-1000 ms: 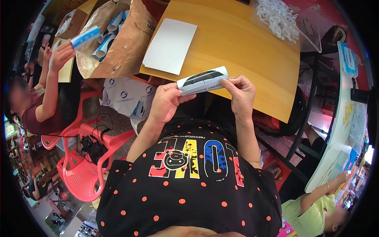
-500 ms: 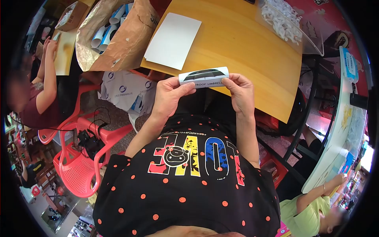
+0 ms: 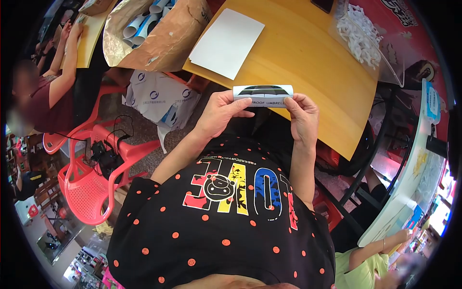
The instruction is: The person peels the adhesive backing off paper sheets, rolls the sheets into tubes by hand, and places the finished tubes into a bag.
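Note:
Between my two hands is a curled paper label sleeve (image 3: 263, 96), white and grey, printed with a black umbrella and lettering that reads in part "PROOF UMBREL". My left hand (image 3: 222, 111) pinches its left end between thumb and fingers. At the right end, the thumb and fingers of my right hand (image 3: 303, 113) grip it the same way. The sleeve is held level at the table's near edge, in front of my body. Just beyond it, a stack of white sheets (image 3: 228, 43) lies on the wooden table (image 3: 298, 53).
Left of the table stands a brown paper bag (image 3: 159, 55) with several rolled sleeves (image 3: 144, 29). A clear bin of white plastic pieces (image 3: 358, 36) sits at the far right corner. A red chair (image 3: 89, 192) holds black cables. Co-workers sit at left and lower right.
The view has shifted a little, so the surroundings sit differently in the frame. Both hands still hold the sleeve, which appears slightly more level and further right.

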`<state>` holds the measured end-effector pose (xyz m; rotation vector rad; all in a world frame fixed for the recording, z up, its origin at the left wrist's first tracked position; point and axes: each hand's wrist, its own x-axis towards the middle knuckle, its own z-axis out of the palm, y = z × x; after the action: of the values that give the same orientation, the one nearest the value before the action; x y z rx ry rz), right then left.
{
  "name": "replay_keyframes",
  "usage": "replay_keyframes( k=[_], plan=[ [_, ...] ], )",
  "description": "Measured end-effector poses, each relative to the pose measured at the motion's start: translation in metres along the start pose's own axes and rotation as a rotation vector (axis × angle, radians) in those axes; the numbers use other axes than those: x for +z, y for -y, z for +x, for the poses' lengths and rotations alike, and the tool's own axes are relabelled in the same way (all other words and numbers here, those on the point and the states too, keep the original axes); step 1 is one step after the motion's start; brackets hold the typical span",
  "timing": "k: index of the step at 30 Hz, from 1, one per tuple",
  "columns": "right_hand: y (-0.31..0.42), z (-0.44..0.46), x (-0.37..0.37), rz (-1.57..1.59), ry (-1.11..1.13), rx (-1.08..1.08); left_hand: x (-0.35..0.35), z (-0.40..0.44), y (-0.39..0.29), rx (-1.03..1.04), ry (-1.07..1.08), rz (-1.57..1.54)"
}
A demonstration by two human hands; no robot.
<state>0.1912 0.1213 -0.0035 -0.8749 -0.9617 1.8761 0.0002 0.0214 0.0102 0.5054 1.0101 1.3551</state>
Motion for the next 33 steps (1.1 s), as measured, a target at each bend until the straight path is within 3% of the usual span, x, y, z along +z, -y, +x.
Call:
replay_keyframes(
  k=[10,15,33],
  plan=[
    [0.001,-0.002,0.009,-0.065,-0.024,-0.036,0.005,0.003,0.009,0.052,-0.056,-0.134],
    [-0.001,-0.001,0.015,-0.093,-0.025,-0.078,0.011,0.004,0.01,0.192,-0.158,0.102],
    [-0.008,-0.002,0.018,-0.074,-0.01,-0.014,0.001,0.002,0.006,0.203,-0.158,0.081]
  ],
)
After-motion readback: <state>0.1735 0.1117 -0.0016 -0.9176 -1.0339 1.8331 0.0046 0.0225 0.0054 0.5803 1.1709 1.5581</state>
